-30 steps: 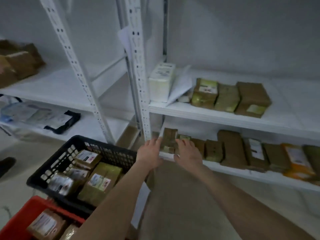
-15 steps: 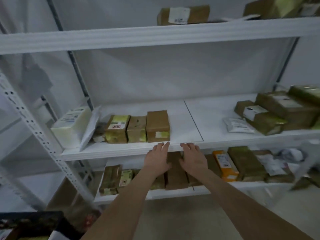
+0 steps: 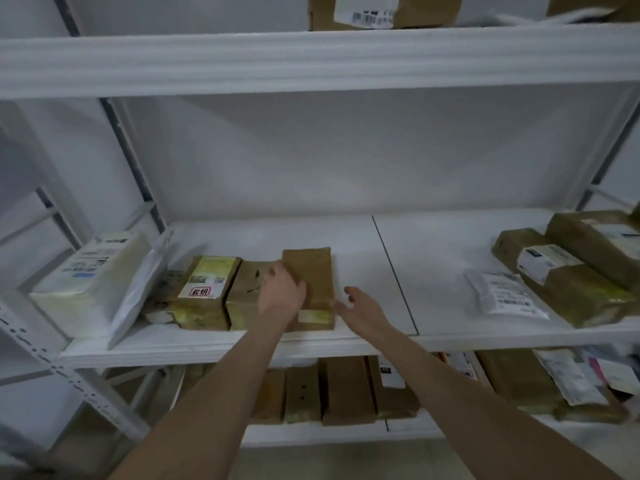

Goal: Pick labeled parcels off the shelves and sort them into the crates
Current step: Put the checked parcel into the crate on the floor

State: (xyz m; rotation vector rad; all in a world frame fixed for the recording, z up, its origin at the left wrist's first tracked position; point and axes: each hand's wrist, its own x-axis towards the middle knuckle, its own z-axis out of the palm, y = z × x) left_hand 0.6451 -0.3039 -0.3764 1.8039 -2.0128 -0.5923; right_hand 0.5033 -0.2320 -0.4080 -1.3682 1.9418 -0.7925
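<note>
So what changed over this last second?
Both hands rose from the lower shelf to the middle shelf. The left hand now curls round the left edge of the brown parcel; the right hand is open beside its right edge. The neighbouring parcels lie as before.

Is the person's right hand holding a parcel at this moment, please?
No, the right hand is open with its fingers spread beside the brown parcel, holding nothing.
</note>
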